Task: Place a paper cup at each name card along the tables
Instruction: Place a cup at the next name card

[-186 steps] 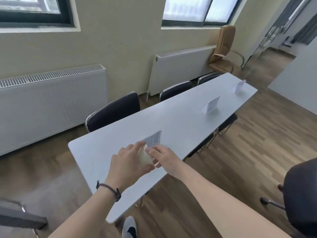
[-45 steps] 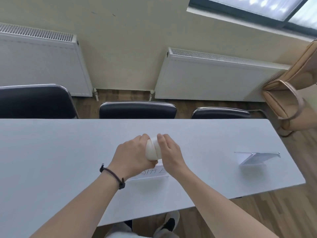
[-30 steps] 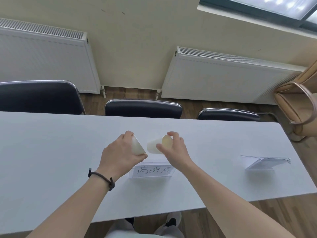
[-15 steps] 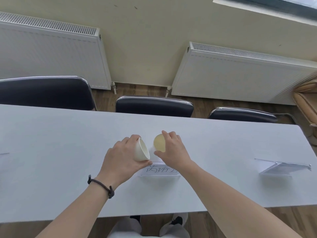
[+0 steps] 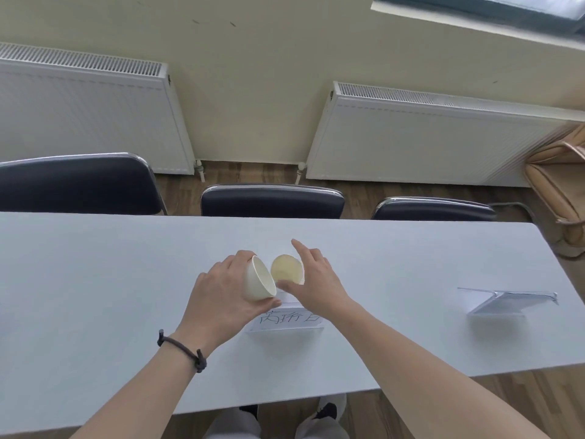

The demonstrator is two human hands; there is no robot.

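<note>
Two paper cups [image 5: 259, 282], one per grip; right-hand cup [image 5: 286, 270] mostly hidden.

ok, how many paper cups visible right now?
2. One cup sits in the left hand; it may be a nested stack. The other cup is under the right hand, behind the name card.

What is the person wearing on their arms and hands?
Both forearms are bare, with no sleeves showing. The left hand has a dark cord bracelet with a knot around its wrist. The right hand wears nothing: no gloves, rings or watch visible.
</note>
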